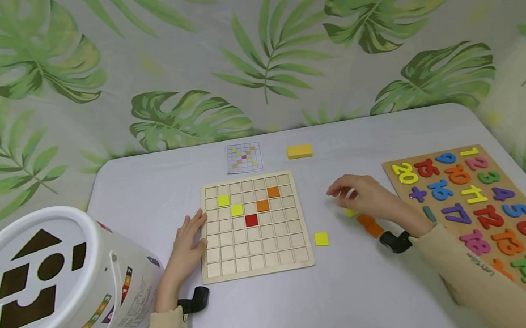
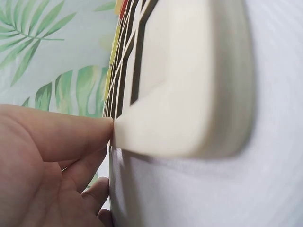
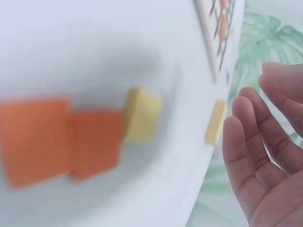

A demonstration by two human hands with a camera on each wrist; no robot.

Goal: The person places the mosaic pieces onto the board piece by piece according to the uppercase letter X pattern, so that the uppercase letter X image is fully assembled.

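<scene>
Leaf-printed cloth (image 1: 244, 46) fills the upper half of the head view, behind a pale grey bench (image 1: 356, 298) that takes up the lower half. At the lower left of the frame stands a large white plastic bucket (image 1: 123, 289) whose lid has shape-sorter cutouts. At the right lies a wooden number puzzle board (image 1: 488, 214) set with coloured numerals.

In the middle of the frame lies the square pale wooden grid board (image 1: 252, 226), ruled into rows of small square cells. It holds two yellow tiles at its upper left, two orange tiles at its upper right and one red tile near its centre; the other cells are bare wood.

The left hand (image 1: 188, 244) rests with relaxed, straight fingers against the board's left edge; the left wrist view shows a fingertip (image 2: 102, 130) touching the rim. The right hand (image 1: 369, 199) hovers to the right of the board, fingers loosely spread and grasping nothing, over two orange square tiles (image 1: 369, 224) and a small yellow square tile (image 3: 142, 115) lying together on the bench.

Above the board lie a small printed pattern card (image 1: 243, 157) and a yellow rectangular block (image 1: 299, 151). A loose yellow square tile (image 1: 321, 239) sits just beside the board's lower right corner.
</scene>
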